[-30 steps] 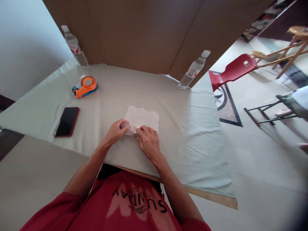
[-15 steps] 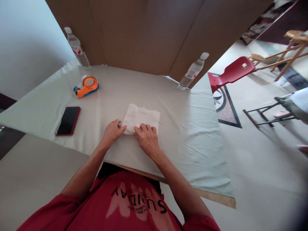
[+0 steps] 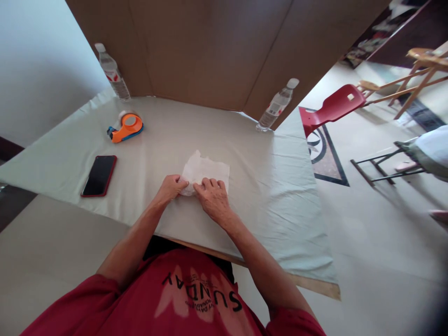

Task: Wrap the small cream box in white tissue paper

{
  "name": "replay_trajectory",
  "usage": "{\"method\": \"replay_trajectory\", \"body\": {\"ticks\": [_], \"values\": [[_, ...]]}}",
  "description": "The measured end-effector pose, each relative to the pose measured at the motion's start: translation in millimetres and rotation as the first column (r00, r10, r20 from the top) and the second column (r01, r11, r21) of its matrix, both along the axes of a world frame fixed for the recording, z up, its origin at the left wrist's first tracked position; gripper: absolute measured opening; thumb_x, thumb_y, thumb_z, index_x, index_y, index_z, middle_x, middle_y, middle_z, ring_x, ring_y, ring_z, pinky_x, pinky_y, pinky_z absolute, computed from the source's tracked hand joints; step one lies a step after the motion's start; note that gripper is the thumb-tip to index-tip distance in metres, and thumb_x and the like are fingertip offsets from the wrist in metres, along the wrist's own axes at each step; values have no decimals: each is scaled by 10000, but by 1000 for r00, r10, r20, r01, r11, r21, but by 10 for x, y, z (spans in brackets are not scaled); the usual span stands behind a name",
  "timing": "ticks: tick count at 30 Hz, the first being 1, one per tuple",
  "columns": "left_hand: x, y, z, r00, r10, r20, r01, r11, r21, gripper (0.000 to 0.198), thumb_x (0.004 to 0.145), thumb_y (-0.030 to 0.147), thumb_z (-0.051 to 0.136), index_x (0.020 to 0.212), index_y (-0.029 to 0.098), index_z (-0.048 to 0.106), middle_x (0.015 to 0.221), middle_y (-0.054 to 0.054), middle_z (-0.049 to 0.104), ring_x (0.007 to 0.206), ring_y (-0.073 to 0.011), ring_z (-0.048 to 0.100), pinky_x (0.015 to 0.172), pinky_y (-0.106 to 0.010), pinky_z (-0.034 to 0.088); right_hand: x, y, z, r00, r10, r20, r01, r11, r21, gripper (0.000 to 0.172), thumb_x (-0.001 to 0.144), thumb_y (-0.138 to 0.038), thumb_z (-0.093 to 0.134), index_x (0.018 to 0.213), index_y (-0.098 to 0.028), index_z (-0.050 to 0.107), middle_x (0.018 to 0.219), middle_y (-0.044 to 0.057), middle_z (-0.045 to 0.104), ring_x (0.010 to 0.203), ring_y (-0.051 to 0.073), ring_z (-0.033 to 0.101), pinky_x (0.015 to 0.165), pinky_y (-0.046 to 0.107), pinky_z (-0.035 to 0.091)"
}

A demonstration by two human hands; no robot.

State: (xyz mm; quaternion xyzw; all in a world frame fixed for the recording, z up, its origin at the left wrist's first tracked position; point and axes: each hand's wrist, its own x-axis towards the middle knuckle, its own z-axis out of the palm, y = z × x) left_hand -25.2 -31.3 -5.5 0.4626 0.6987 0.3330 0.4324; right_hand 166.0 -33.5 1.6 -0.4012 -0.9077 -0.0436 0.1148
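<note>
A cardboard screen (image 3: 210, 46) walled the back of the cloth-covered table (image 3: 266, 186); a red chair (image 3: 332, 106) stood well off to the right. The white paper sheet (image 3: 212, 168) lay in the middle of the table, its left edge rumpled. The right hand (image 3: 214, 200) pressed flat on the near edge. The left hand (image 3: 171, 187), close beside it, curled at the near left corner; whether it pinched the paper could not be told. Thin paper could likely tear, or slide on the loose cloth, under uneven pulling. A phone (image 3: 99, 175), tape dispenser (image 3: 126, 127) and two bottles (image 3: 112, 72) (image 3: 276, 105) sat well apart, blocking nothing.
</note>
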Motion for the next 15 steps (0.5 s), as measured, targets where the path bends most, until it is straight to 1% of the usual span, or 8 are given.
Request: {"method": "replay_trajectory", "body": {"ticks": [3,5,6,9,12,13,15], "values": [[71,21,26,999,7,-47,-5,999,44,182,702,338,606,628,183,546,537,41,462,491,-102,439,425,-204,346,-2,0,-9,1000,1,20,-1,1000,28,250,1013,-193,437,1163,-231,634,1041,106,632,932,246,477,805,399,278],[127,44,45,996,17,-85,-11,997,76,171,695,322,605,623,186,530,546,45,459,518,-101,440,437,-195,354,-2,2,-4,999,-2,33,1,999,36,263,1009,-178,427,1173,-226,627,1044,110,634,929,246,476,797,400,280],[158,58,56,997,21,-78,-15,997,79,162,696,313,601,626,185,529,556,43,466,530,-103,447,443,-192,364,-3,1,4,999,-3,34,2,999,32,272,1006,-169,424,1183,-220,623,1045,114,635,929,249,478,792,401,281],[248,97,101,998,34,46,-36,999,29,125,711,285,581,654,185,533,593,31,506,542,-107,479,452,-199,406,0,-11,44,1000,13,18,-13,1000,1,305,980,-141,447,1239,-191,600,1068,129,638,949,262,492,791,407,285],[300,112,172,988,50,145,-48,999,-20,98,728,271,570,700,178,558,622,13,552,535,-113,515,456,-216,439,10,-40,105,999,40,-7,-40,999,-31,376,940,-122,491,1309,-153,555,1090,134,655,971,271,519,819,418,294],[305,109,201,984,51,170,-46,998,-33,104,733,274,574,708,174,570,619,8,560,530,-115,520,460,-221,446,16,-48,125,999,41,-16,-41,998,-41,388,928,-115,499,1312,-143,549,1092,132,666,973,270,530,832,422,297],[296,93,259,971,37,236,-23,998,-60,118,735,279,586,711,164,595,611,0,573,526,-116,529,482,-233,470,31,-58,159,999,31,-38,-34,997,-70,356,908,-104,508,1256,-133,574,1092,126,688,978,265,552,859,425,301]]}}
